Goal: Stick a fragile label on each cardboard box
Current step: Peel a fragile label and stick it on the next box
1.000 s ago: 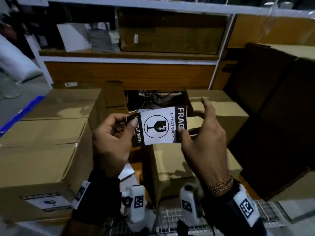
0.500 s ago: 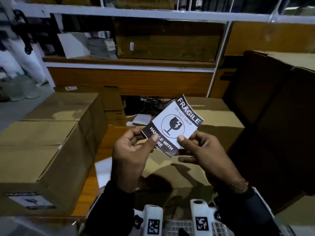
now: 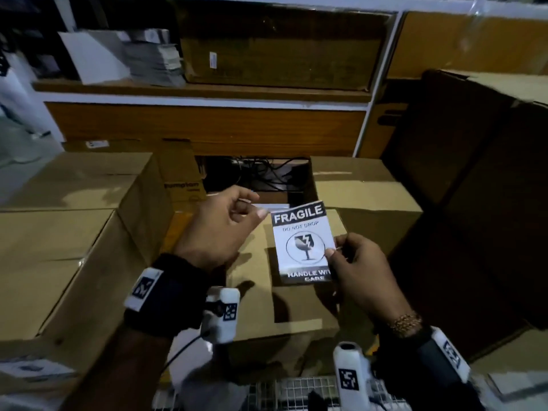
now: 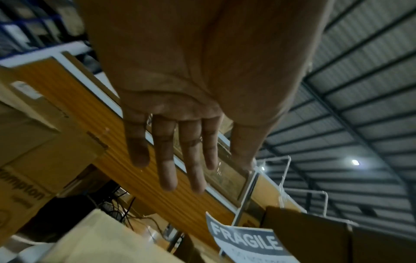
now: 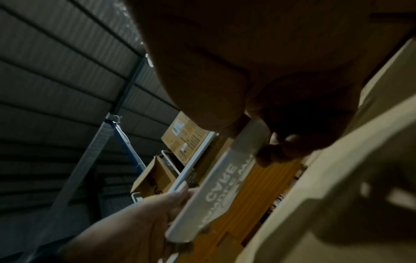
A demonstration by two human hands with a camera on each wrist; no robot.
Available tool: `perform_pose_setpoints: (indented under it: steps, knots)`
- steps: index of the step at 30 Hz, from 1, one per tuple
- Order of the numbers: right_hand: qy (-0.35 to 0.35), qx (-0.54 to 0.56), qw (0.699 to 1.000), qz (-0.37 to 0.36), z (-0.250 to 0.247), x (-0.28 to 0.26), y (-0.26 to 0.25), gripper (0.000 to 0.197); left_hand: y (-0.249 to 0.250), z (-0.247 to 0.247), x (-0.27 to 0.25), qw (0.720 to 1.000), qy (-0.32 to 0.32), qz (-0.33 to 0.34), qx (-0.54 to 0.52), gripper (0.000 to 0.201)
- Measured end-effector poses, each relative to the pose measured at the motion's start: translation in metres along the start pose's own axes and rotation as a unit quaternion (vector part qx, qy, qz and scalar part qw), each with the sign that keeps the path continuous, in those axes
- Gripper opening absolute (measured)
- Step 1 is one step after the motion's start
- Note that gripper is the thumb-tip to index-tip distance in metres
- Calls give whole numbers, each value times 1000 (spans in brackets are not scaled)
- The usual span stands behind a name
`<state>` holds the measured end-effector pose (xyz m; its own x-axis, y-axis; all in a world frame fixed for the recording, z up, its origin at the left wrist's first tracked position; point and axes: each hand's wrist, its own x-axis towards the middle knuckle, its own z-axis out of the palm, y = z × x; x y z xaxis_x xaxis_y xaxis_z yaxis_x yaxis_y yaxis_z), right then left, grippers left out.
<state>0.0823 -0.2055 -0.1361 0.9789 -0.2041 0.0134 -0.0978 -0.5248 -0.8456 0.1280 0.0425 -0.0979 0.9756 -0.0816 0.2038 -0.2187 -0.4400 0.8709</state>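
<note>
A black-and-white fragile label (image 3: 302, 243) hangs upright just over the top of the middle cardboard box (image 3: 252, 280), casting a shadow on it. My right hand (image 3: 333, 247) pinches the label's right edge between thumb and forefinger; the right wrist view shows that pinch (image 5: 258, 142) on the label (image 5: 213, 195). My left hand (image 3: 255, 207) hovers at the label's top left corner, holding nothing. In the left wrist view its fingers (image 4: 168, 169) are straight, with the label (image 4: 247, 243) below them. Whether the thumb touches the label I cannot tell.
Large cardboard boxes stand at the left (image 3: 53, 262) and back left (image 3: 89, 179); the near one carries a label on its front (image 3: 32, 369). Another box (image 3: 355, 185) is behind the middle one, a tall dark box (image 3: 474, 173) at the right. Shelves (image 3: 207, 93) run behind.
The label turned from tilted to upright and came down over the middle box. My left hand let go of its lower corner and moved up to the top left corner.
</note>
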Motion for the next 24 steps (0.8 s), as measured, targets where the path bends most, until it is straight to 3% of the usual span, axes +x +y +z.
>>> perform_pose_setpoints:
  steps: [4, 8, 17, 24]
  knots:
    - [10, -35, 999, 12, 23, -4, 8, 7, -21, 11, 31, 982, -125, 30, 142, 42]
    - [34, -45, 998, 20, 29, -7, 10, 7, -36, 16, 46, 967, -196, 33, 161, 52]
    - [60, -81, 995, -9, 34, -3, 12, 10, -51, 14, 45, 954, -224, 65, 186, 75]
    - [67, -138, 988, -18, 38, 3, 14, 13, -50, 15, 49, 936, -255, 88, 226, 74]
